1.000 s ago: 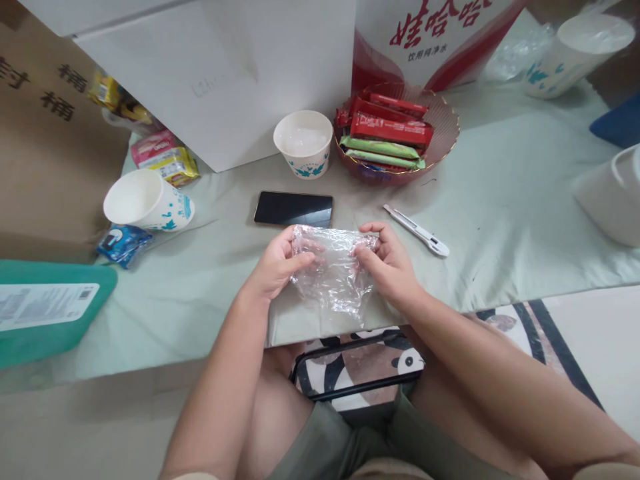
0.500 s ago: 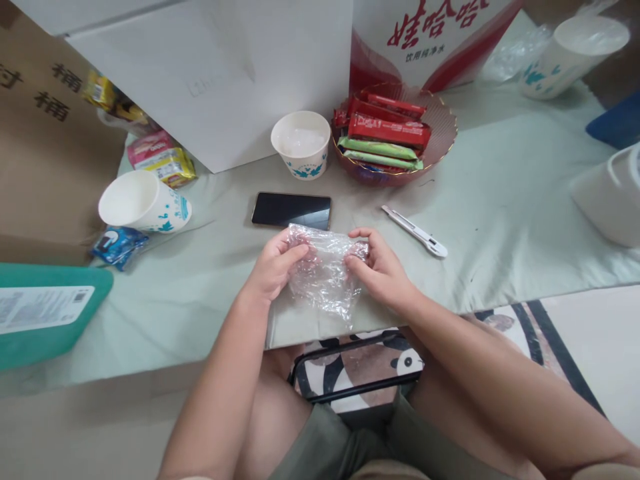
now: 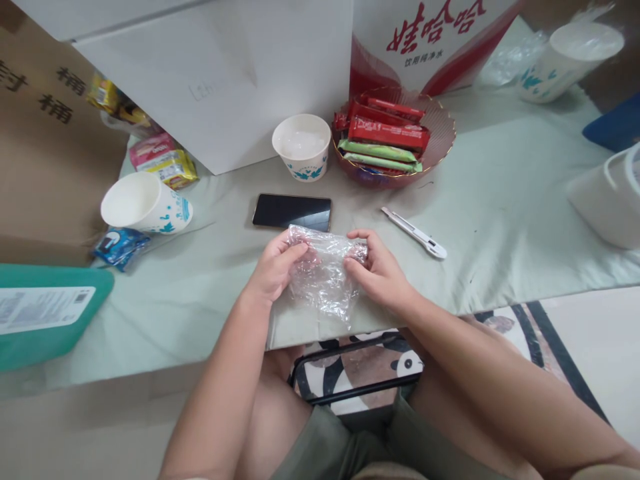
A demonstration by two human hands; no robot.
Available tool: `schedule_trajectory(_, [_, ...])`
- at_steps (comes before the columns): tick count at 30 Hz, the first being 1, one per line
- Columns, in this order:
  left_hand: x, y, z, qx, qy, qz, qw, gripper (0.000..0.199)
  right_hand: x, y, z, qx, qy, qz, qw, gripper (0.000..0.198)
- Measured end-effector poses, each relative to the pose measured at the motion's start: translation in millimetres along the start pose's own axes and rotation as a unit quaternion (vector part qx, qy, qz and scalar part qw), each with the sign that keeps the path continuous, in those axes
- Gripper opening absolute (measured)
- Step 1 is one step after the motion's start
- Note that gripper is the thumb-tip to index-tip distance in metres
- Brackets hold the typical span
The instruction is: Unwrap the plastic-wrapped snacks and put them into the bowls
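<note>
A crumpled sheet of clear plastic film (image 3: 325,283) is stretched between my hands above the table's front edge. My left hand (image 3: 275,267) pinches its left side, thumb on top and the other fingers partly behind the film. On the right side, my right hand (image 3: 377,270) grips the film between thumb and fingers. Just beyond the film lies a black phone (image 3: 292,211), screen up. A white utility knife (image 3: 414,233) rests to the right of the phone, apart from my right hand.
Behind the phone stand a paper cup (image 3: 303,148) and a pink glass bowl (image 3: 445,137) of wrapped snacks. Another paper cup (image 3: 145,203) lies tilted at left, near snack packets (image 3: 167,163) and a green container (image 3: 50,340). White boxes (image 3: 225,87) line the back; a white container (image 3: 607,197) stands right.
The view has shifted very slightly. Both hands keep their hold on the plastic film in nearly the same place.
</note>
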State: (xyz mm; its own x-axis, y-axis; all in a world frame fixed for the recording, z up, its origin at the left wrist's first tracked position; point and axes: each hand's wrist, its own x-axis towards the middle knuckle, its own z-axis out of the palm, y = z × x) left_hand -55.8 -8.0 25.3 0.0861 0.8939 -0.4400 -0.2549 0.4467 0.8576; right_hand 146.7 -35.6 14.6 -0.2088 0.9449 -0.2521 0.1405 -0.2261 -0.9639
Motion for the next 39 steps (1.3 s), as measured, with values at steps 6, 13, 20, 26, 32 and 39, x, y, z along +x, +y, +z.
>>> schedule_trajectory(6, [-0.8,1.6,3.2,0.005,0.024,-0.01,1.0,0.039,1.2,4.1,0.2,-0.013,0.002,-0.006,1.0,0.047])
schedule_trajectory(13, [-0.9,1.8,3.7,0.012,0.029,-0.013,0.999,0.038,2.2,5.6,1.1,-0.017,0.013,-0.002,1.0,0.05])
schedule_trajectory(20, [-0.8,1.4,3.1,0.005,0.032,-0.01,0.999,0.037,2.7,8.7,0.6,-0.013,0.016,-0.011,1.0,0.051])
schedule_trajectory(26, [-0.3,2.4,5.1,0.009,0.037,-0.008,0.999,0.038,3.1,8.5,0.1,-0.015,0.012,-0.011,1.0,0.05])
schedule_trajectory(32, [0.4,1.9,6.1,0.009,0.047,-0.016,0.999,0.039,2.5,6.8,-0.2,-0.024,0.013,-0.012,1.0,0.048])
schedule_trajectory(39, [1.2,0.8,5.8,0.013,0.051,-0.009,0.999,0.038,1.0,6.8,0.1,-0.037,0.006,-0.022,0.999,0.049])
